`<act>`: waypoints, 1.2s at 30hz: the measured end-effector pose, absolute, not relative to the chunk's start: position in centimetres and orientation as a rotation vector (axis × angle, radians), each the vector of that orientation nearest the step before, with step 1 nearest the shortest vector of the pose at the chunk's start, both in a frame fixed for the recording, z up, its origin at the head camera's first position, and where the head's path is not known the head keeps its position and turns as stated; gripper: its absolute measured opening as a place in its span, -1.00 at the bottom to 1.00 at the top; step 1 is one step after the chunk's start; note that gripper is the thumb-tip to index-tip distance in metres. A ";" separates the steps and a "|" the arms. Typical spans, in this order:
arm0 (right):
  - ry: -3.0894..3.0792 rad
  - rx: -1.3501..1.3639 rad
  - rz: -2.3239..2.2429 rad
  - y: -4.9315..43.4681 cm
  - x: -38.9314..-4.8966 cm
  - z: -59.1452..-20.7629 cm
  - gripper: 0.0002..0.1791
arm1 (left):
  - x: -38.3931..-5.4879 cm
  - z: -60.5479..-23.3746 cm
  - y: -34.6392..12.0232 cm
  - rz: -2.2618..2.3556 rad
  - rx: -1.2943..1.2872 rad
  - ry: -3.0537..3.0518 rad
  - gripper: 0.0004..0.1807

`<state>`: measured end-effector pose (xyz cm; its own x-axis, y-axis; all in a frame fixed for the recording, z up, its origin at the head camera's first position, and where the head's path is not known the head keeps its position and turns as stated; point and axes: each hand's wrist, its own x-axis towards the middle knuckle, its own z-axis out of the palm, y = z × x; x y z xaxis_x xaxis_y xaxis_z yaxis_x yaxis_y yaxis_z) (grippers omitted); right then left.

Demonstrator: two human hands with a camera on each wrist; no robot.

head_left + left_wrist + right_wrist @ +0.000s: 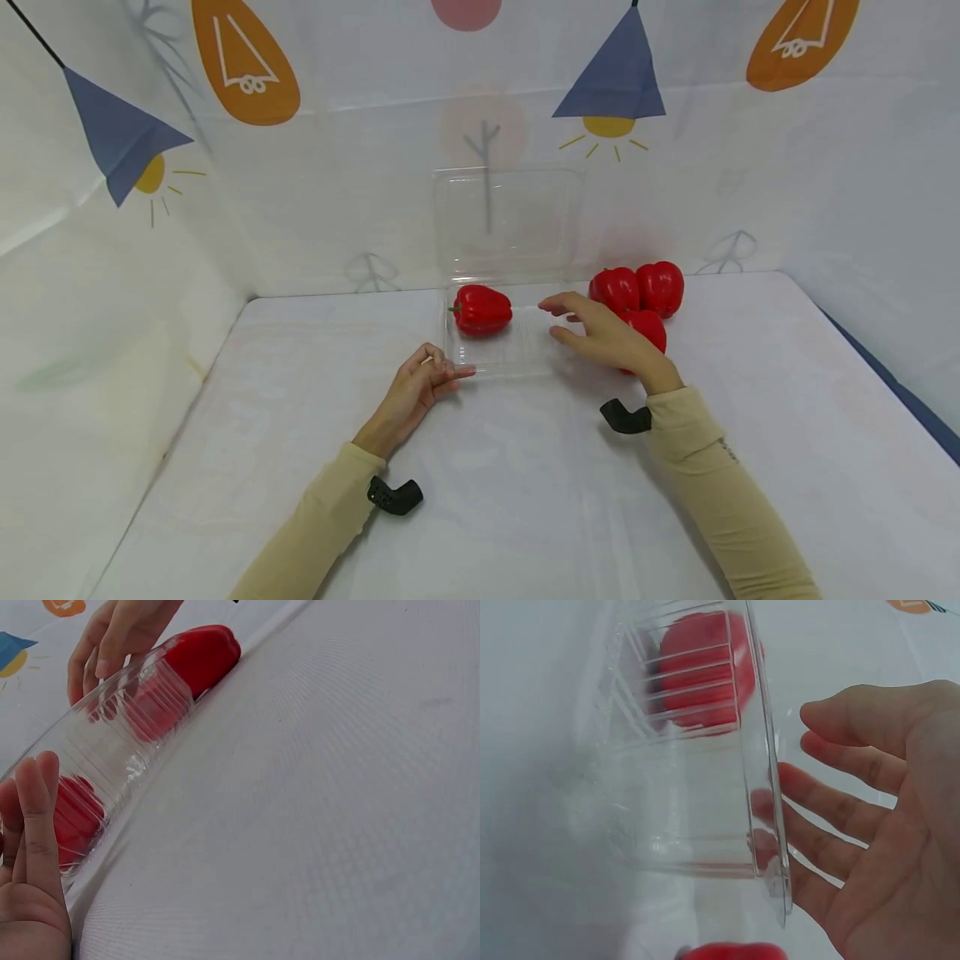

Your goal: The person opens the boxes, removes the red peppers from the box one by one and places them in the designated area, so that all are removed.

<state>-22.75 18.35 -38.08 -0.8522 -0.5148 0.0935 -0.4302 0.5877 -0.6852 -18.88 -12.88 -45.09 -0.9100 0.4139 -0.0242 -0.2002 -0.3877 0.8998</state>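
A clear plastic clamshell box (525, 354) lies on the table with its lid (510, 221) raised at the back. Inside it, on the left, a red bell pepper (482, 311) rests on its side, green stem to the left. My left hand (420, 387) is at the box's front left corner; in the left wrist view its fingers (34, 817) look fairly straight, right beside the wall. Over the box's right side hovers my right hand (600, 333), thumb and fingers apart, with nothing in its grasp. The right wrist view shows its fingertips (791, 780) close to the rim.
To the right of the box, several red bell peppers (660, 289) sit in a cluster, one partly behind my right hand. A white printed sheet (337, 192) hangs behind the white table (510, 500). Black wrist mounts (395, 497) stick out from both sleeves.
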 end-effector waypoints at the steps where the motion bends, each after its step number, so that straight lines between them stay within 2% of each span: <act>1: 2.693 -0.805 -1.123 18.2 -22.7 -38.1 -0.49 | -18.9 -45.1 -12.9 2.332 0.296 1.461 -0.87; 36: 2.773 -0.755 -1.000 13.1 -24.6 -39.8 -0.28 | -18.9 -45.1 -12.9 2.298 0.256 1.500 -0.89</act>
<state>-24.63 13.13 -39.80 -0.8723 -0.4835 0.0725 -0.4186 0.6619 -0.6219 -18.87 -12.87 -45.09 -0.9098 0.4113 -0.0557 -0.2166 -0.3559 0.9091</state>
